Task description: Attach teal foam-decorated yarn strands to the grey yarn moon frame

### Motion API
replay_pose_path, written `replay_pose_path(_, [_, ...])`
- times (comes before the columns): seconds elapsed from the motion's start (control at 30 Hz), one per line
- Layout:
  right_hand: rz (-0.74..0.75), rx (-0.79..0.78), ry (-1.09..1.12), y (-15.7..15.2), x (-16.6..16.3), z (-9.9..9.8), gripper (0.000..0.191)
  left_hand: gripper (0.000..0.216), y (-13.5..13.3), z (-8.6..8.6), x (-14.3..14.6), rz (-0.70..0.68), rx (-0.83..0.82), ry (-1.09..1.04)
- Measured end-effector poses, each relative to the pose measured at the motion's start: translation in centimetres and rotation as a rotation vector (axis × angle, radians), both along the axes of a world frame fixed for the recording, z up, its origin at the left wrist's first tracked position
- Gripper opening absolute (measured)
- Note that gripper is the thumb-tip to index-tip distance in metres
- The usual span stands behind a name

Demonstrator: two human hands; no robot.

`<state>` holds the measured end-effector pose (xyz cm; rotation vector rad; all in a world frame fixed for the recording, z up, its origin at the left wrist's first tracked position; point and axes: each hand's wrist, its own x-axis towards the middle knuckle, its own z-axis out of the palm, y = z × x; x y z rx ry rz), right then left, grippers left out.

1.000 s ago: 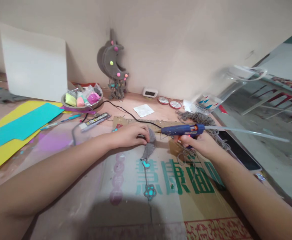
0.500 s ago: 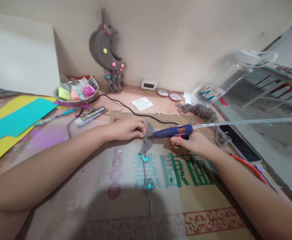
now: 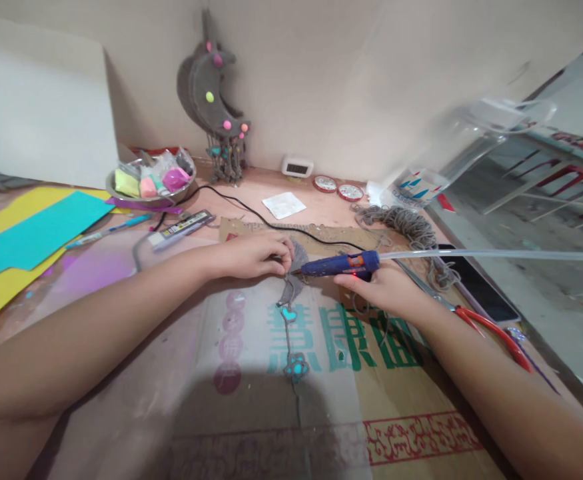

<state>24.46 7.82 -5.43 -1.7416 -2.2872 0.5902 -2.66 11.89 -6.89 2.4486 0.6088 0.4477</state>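
Observation:
My right hand (image 3: 388, 288) grips a blue glue gun (image 3: 334, 265) with a long clear glue stick running out of its back and a small red light glowing on it. Its tip points left and meets the inner edge of a small grey crescent (image 3: 292, 291) lying on the cardboard (image 3: 411, 413). With thumb and fingers pinched together, my left hand (image 3: 261, 255) holds the crescent at its left side; the fingertips hide part of it. Below the crescent hangs a grey cord with a turquoise heart (image 3: 288, 313) and a turquoise-centred flower (image 3: 296, 367).
Red-handled pliers (image 3: 496, 330), a phone (image 3: 476, 283) and grey yarn (image 3: 406, 227) lie right. Behind are a clear bottle (image 3: 451, 160), a small digital clock (image 3: 298, 167) and a hanging moon ornament (image 3: 206, 100). A bowl of clay packets (image 3: 151, 180) and coloured sheets (image 3: 36, 233) sit left.
The glue gun has shifted slightly left, bringing its tip closer to the left fingertips. My right forearm has moved a little, showing more of the pliers. My left hand stays nearly still.

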Motion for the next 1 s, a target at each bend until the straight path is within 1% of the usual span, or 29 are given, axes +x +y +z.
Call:
replay_pose_path(0.2, [0.075, 0.06, 0.018, 0.2, 0.5, -0.3, 0.035, 0.012, 0.0, 0.2, -0.2, -0.033, -0.032, 0.017])
replay_pose_path(0.5, [0.07, 0.058, 0.02, 0.3, 0.9, -1.0, 0.037, 0.009, 0.4, 0.6, -1.1, -0.076, -0.141, 0.067])
replay_pose_path(0.63, [0.064, 0.068, 0.035, 0.4, 1.1, -1.3, 0.038, 0.01, 0.4, 0.6, -1.2, -0.077, -0.144, 0.086])
replay_pose_path(0.8, [0.121, 0.102, 0.044, 0.3, 1.1, -1.0, 0.035, 0.01, 0.4, 0.7, -1.5, -0.106, -0.15, 0.126])
replay_pose_path(1.0, [0.121, 0.058, 0.025, 0.1, 0.9, -0.6, 0.037, 0.01, 0.4, 0.9, -1.4, -0.104, -0.144, 0.14])
